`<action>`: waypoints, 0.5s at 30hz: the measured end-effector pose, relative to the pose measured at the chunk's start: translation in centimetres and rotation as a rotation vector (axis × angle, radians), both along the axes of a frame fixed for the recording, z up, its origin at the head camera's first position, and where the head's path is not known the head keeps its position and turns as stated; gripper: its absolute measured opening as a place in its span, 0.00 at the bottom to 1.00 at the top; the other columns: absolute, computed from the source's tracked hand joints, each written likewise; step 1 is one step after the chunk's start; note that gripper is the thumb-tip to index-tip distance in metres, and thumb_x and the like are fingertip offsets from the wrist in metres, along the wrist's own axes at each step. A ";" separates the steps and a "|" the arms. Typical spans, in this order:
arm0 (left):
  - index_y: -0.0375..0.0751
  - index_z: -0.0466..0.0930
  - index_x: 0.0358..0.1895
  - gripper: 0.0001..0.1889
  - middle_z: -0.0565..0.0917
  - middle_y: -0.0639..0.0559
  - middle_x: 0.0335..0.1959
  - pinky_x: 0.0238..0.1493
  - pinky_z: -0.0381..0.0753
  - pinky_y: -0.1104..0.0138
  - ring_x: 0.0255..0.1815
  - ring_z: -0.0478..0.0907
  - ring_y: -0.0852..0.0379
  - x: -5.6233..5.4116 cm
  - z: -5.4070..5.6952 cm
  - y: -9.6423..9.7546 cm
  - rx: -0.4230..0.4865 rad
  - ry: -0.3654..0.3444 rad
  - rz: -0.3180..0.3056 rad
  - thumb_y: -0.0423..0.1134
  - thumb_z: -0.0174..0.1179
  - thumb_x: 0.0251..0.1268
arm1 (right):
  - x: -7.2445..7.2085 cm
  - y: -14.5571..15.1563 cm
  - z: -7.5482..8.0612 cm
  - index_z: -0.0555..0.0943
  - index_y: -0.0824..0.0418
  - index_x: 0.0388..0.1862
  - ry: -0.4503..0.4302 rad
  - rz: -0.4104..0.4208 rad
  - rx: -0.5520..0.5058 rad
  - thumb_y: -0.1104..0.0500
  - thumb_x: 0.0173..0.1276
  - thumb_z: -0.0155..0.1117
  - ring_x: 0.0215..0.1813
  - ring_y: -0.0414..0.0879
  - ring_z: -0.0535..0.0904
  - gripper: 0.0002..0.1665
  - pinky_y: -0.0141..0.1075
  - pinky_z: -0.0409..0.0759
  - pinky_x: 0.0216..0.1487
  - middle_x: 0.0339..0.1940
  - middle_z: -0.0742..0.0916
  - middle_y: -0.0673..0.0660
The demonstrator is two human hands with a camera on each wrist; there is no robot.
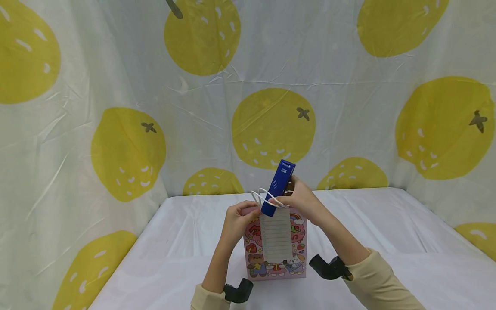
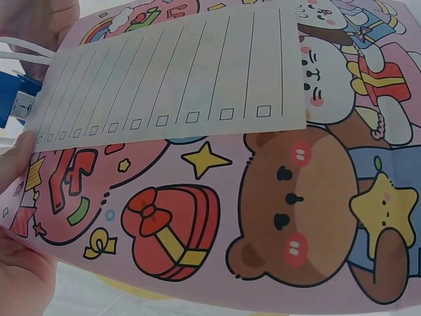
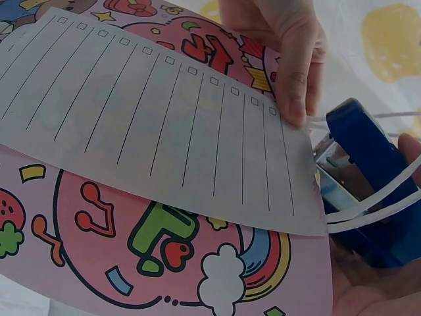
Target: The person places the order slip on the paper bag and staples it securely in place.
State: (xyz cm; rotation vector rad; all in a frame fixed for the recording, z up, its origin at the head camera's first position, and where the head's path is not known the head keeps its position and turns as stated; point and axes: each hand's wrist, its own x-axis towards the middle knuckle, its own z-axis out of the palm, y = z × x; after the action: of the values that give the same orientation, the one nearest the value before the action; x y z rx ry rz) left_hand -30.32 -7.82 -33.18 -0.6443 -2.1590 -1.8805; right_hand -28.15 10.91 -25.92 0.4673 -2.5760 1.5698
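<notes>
A pink paper gift bag [image 1: 255,247] with cartoon animals stands upright in front of me. A lined checklist paper [image 1: 277,237] with small boxes lies against its front, its upper end at the bag's top edge. My left hand [image 1: 241,217] pinches that top edge at the left, thumb on the paper in the right wrist view. My right hand [image 1: 306,200] grips a blue stapler [image 1: 278,185], tilted, its lower end at the top edge of paper and bag. White cord handles [image 3: 375,199] loop across the stapler.
The bag stands on a table covered in white cloth [image 1: 186,241]. Behind and at the sides hangs a white curtain [image 1: 271,56] printed with yellow fruit. A black curved mount [image 1: 329,268] sits on my right wrist, another black mount [image 1: 239,291] on my left.
</notes>
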 end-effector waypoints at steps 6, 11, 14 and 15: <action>0.30 0.81 0.40 0.11 0.84 0.36 0.37 0.36 0.78 0.75 0.36 0.82 0.59 0.2 0.1 0.1 -0.001 0.004 0.016 0.34 0.60 0.57 | -0.1 -0.1 -0.1 0.56 0.69 0.65 0.034 0.017 0.016 0.55 0.56 0.66 0.52 0.59 0.76 0.44 0.51 0.75 0.52 0.55 0.76 0.70; 0.30 0.81 0.40 0.10 0.84 0.36 0.37 0.35 0.77 0.76 0.34 0.80 0.61 0.0 0.0 0.1 -0.020 0.017 0.029 0.34 0.60 0.58 | -0.1 -0.2 -0.1 0.58 0.69 0.65 0.072 0.035 0.053 0.56 0.56 0.67 0.51 0.59 0.78 0.43 0.50 0.76 0.51 0.52 0.78 0.69; 0.30 0.81 0.39 0.10 0.84 0.36 0.37 0.35 0.77 0.76 0.34 0.79 0.62 0.1 0.0 0.1 -0.034 0.022 0.031 0.34 0.60 0.57 | -0.1 -0.2 -0.1 0.58 0.69 0.65 0.080 0.044 0.075 0.55 0.56 0.67 0.51 0.59 0.78 0.43 0.50 0.76 0.51 0.52 0.79 0.69; 0.31 0.81 0.39 0.10 0.84 0.36 0.37 0.36 0.77 0.76 0.34 0.80 0.63 0.2 0.1 0.1 -0.033 0.020 0.030 0.34 0.60 0.57 | -0.1 -0.2 -0.2 0.58 0.69 0.65 0.081 0.047 0.084 0.55 0.56 0.67 0.51 0.59 0.78 0.43 0.50 0.76 0.51 0.52 0.79 0.69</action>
State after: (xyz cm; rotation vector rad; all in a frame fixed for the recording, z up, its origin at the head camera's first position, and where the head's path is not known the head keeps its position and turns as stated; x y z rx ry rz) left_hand -30.16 -7.77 -33.12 -0.6307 -2.1788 -1.8193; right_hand -28.29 10.71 -26.07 0.5905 -2.5955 1.4297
